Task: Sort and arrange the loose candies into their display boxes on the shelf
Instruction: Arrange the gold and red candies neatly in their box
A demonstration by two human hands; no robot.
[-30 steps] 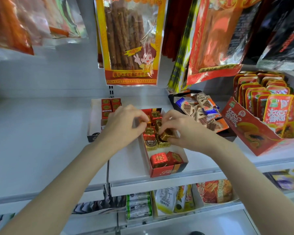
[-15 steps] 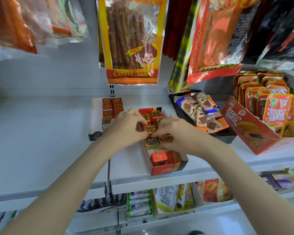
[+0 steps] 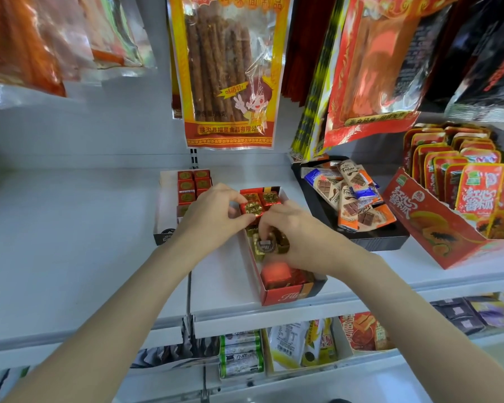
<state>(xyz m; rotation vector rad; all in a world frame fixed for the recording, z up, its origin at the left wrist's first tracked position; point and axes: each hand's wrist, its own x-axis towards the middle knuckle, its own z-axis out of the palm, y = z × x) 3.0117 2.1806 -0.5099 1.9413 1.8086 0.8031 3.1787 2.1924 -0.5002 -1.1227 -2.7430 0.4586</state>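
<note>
The fingers (image 3: 239, 219) of the left hand (image 3: 207, 216) are pinched on a red-and-gold foil candy (image 3: 253, 209) at the back of the red display box (image 3: 285, 295), where it is being set beside two more foil candies (image 3: 269, 197) already lined against the rear wall. The fingers (image 3: 264, 228) of the right hand (image 3: 300, 237) are curled down over a loose heap of gold-wrapped candies (image 3: 266, 245) in the middle of the box; one piece appears to be gripped, though the exact hold is partly hidden by the hand. A blurred red cube candy (image 3: 275, 271) is seen near the front wall of the box. The box itself stands near the front edge of the white shelf (image 3: 70, 242), between a white box of red square candies (image 3: 191, 184) toward the back and a black tray of chocolate bars (image 3: 352, 199) on the right. A red papaya snack box (image 3: 437, 222) is placed at the right end of the shelf.

The step in hand is judged to be the arranging of the back rows, with the middle heap not yet ordered. For the next move, the pinched candy would need to be pressed flat and square against its neighbours, then a gold piece lifted from the heap and turned face up into the next gap.
</note>
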